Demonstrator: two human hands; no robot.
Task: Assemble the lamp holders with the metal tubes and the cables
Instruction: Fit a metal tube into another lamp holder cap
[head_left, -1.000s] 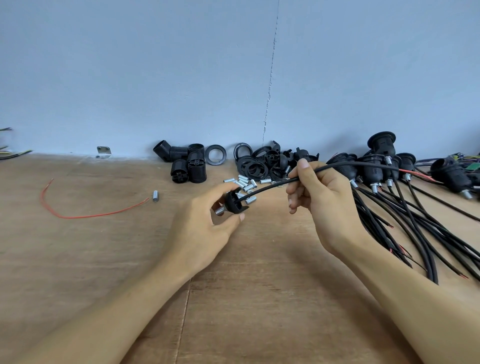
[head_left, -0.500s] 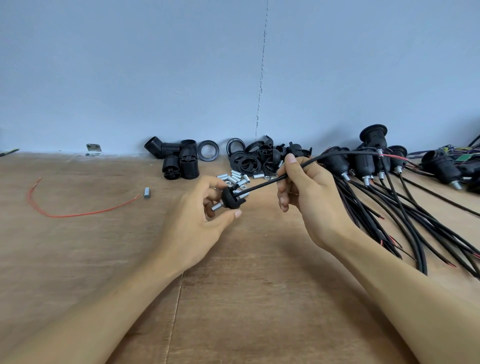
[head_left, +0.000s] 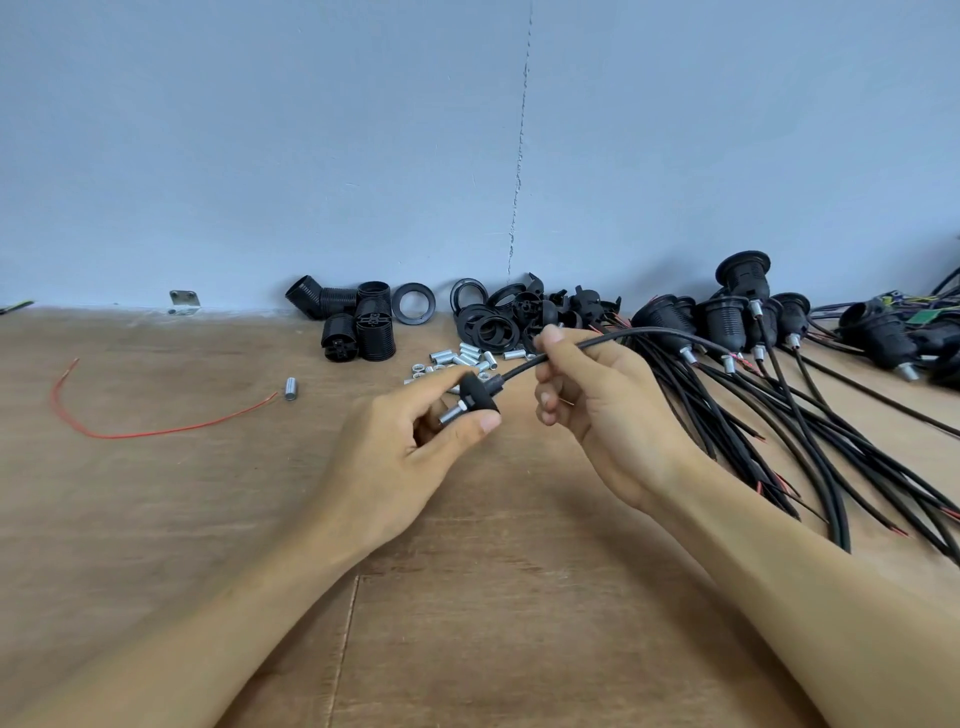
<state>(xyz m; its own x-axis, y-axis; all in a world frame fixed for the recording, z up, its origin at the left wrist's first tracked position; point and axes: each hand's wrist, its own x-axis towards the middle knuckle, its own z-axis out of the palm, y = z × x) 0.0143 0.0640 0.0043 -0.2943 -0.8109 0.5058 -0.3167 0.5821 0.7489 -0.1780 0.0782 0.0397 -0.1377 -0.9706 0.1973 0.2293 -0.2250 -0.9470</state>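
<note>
My left hand (head_left: 405, 452) pinches a black lamp holder cap (head_left: 477, 395) between thumb and fingers; a short metal tube (head_left: 451, 413) sticks out of the cap toward my palm. A black cable (head_left: 613, 338) enters the cap's other side and arcs to the right. My right hand (head_left: 597, 405) pinches this cable a little right of the cap, above the wooden table (head_left: 208, 519). Loose metal tubes (head_left: 465, 358) lie just behind my hands. Black holder parts and rings (head_left: 493, 322) are piled by the wall.
Several assembled holders with cables (head_left: 753, 332) fan out at the right, their cables running toward the front right. Black threaded holder bodies (head_left: 358, 327) stand at the back. A red wire (head_left: 156, 428) and a single metal tube (head_left: 290, 388) lie at the left. A metal bracket (head_left: 184, 301) sits by the blue wall.
The view has shifted slightly. My left hand has turned the cap so more of the metal tube shows, and my right hand stays pinched on the cable close to the cap.
</note>
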